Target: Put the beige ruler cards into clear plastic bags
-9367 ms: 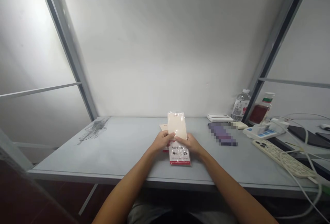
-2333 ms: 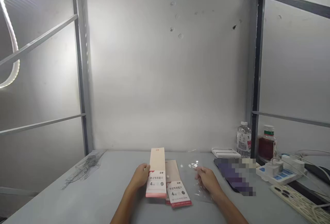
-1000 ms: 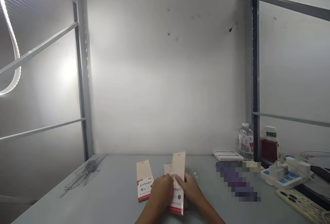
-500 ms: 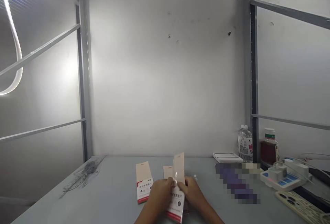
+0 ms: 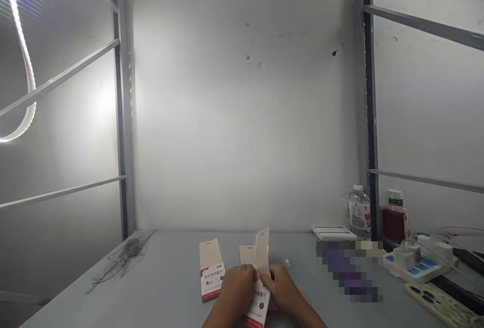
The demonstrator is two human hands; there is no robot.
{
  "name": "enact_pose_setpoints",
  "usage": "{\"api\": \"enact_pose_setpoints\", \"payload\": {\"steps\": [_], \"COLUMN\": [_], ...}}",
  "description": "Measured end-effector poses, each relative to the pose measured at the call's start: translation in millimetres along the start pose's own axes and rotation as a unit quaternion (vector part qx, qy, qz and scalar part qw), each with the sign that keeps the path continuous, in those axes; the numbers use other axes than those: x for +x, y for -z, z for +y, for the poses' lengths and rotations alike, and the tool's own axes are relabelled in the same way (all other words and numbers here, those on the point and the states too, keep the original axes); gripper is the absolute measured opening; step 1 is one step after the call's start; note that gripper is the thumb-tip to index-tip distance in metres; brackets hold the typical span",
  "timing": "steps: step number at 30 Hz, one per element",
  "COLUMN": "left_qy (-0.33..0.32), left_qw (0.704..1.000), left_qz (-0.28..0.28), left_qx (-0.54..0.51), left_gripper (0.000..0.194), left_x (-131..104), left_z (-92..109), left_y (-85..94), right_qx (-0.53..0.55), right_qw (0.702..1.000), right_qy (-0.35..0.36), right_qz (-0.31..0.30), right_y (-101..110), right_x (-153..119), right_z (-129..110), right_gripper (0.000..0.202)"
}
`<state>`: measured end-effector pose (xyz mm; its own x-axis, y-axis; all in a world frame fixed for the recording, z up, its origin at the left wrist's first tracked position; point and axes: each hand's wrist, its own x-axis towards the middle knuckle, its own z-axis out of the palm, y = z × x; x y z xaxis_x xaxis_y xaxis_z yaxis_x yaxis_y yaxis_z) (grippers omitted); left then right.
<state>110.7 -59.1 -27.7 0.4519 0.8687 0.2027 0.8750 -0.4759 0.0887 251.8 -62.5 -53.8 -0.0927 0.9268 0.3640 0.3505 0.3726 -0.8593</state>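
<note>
A tall cardboard packet in a clear sleeve [image 5: 261, 251], beige at the top and white with a red band at the bottom, stands tilted between my hands. My left hand [image 5: 240, 283] is closed on its left edge, with the fingertips pinched near its middle. From the right, my right hand [image 5: 280, 285] grips the same packet with thumb and fingers. Behind it lies another beige packet [image 5: 245, 253], mostly hidden by my hands. A third packet [image 5: 212, 270] with a red and white printed front lies flat to the left of my left hand.
On the grey table [image 5: 162, 287], a tangle of dark strands [image 5: 123, 262] lies at left. At right are a white case [image 5: 335, 233], a water bottle [image 5: 359, 213], a jar [image 5: 394, 217], a power strip [image 5: 416, 266], a phone [image 5: 438, 305] and a blurred purple item [image 5: 348, 271].
My left hand has shifted slightly right, its fingers now bunched tighter at the packet's middle. The packet stands a little more upright and lower, with more of its print covered.
</note>
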Motion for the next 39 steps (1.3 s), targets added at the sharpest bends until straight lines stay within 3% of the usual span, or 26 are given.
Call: {"api": "enact_pose_setpoints", "payload": {"steps": [13, 16, 21, 26, 28, 33, 39], "left_qy": [0.044, 0.082, 0.105, 0.128, 0.086, 0.036, 0.019], "left_qw": [0.999, 0.996, 0.987, 0.952, 0.941, 0.919, 0.837], "left_qz": [0.018, 0.014, 0.07, 0.122, 0.145, 0.154, 0.056], "left_qx": [-0.013, -0.026, -0.1, -0.249, -0.292, -0.362, -0.544], "left_gripper": [0.027, 0.026, 0.034, 0.037, 0.043, 0.022, 0.027], "left_x": [3, 4, 8, 7, 5, 5, 4], "left_z": [5, 3, -10, -22, -22, -15, -11], "left_y": [-4.5, -4.6, -7.1, -3.5, -0.1, 6.3, 13.7], "right_qx": [-0.028, -0.051, -0.009, 0.108, 0.145, 0.17, 0.189], "right_qw": [0.999, 0.997, 1.0, 0.992, 0.989, 0.985, 0.981], "right_qy": [0.039, 0.049, 0.025, -0.019, -0.02, -0.027, -0.022], "right_qz": [0.002, -0.001, 0.014, 0.063, 0.036, -0.009, -0.025], "right_y": [-4, -7, -12, 0, 5, 13, 17], "right_x": [-3, -5, -3, 4, 4, 0, -2], "right_z": [1, 0, 4, 7, 5, -2, -5], "right_gripper": [0.036, 0.04, 0.041, 0.045, 0.045, 0.047, 0.048]}}
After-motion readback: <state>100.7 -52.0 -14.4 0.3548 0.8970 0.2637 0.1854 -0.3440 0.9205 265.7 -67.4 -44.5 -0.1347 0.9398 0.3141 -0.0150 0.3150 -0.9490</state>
